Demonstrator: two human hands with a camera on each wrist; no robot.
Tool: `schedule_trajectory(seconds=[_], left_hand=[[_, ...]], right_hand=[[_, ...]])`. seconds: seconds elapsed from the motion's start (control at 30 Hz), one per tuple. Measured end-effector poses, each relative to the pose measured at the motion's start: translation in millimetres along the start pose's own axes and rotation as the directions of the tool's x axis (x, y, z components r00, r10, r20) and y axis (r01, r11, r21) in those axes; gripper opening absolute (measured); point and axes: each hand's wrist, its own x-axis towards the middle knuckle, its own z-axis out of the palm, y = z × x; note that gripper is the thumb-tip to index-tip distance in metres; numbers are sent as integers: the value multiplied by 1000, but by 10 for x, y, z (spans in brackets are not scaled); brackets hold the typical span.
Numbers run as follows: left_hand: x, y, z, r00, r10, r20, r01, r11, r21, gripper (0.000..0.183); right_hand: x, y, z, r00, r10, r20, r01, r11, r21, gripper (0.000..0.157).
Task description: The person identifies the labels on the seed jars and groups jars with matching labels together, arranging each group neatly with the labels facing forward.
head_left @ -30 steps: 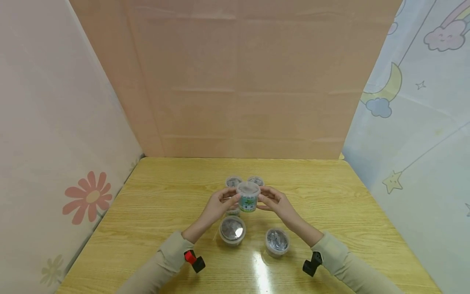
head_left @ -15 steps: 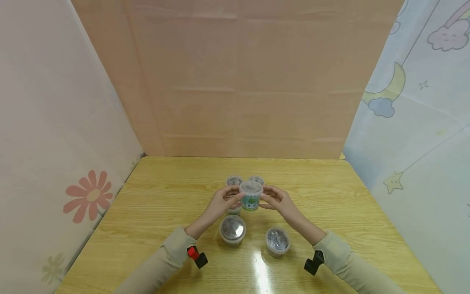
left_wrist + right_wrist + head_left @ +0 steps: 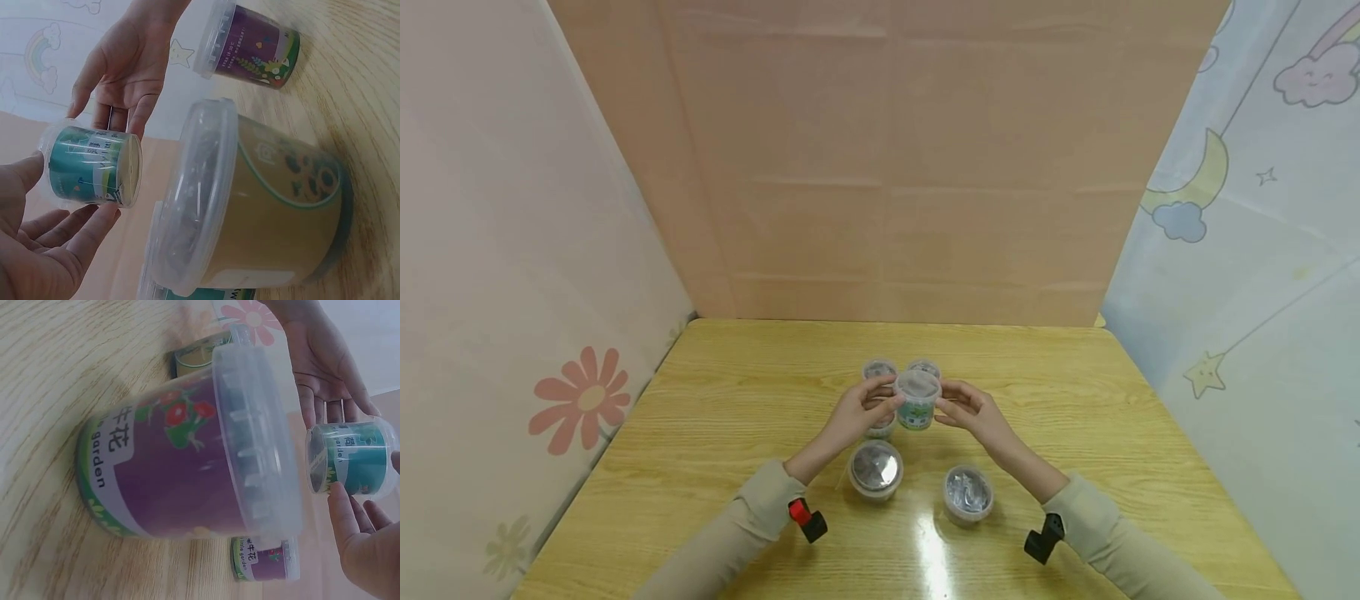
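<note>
A small clear-lidded plastic tub with a teal label (image 3: 916,408) is held up above the table between both hands. My left hand (image 3: 853,417) grips its left side, thumb toward me and fingers on the far side. On the opposite side my right hand (image 3: 977,414) holds it the same way. In the left wrist view the teal tub (image 3: 94,165) lies between the fingertips of both hands. Below the left hand stands a larger brown tub (image 3: 876,468). A purple-labelled tub (image 3: 967,493) stands nearer me, below the right hand.
Behind the hands stand two more lidded tubs, one left (image 3: 878,367) and one right (image 3: 923,365). Another tub (image 3: 881,430) is partly hidden by the left hand. All rest on the wooden table (image 3: 760,358), with patterned cloth (image 3: 1247,275) at the sides.
Both hands have shifted slightly to the right with the teal-labelled tub between them. The tubs on the table have stayed in place.
</note>
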Motion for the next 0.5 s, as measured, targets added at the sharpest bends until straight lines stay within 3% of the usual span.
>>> schedule_trajectory(seconds=[0.17,0.23,0.43,0.5], left_hand=[[-59,205,5,999,29,24,-31,997,73,49],[-46,208,13,999,29,25,-31,996,88,50],[112,-145,42,998,53,12,-55,991,122,54],[138,-192,51,998,55,8,-56,986,157,55]], right_hand=[[-11,8,-16,1000,0,-3,0,1000,-4,49],[-16,6,-24,1000,-2,2,2,1000,-4,49],[-23,33,-62,1000,-17,19,18,1000,-22,47],[-20,52,-82,999,-21,25,22,999,-31,47]])
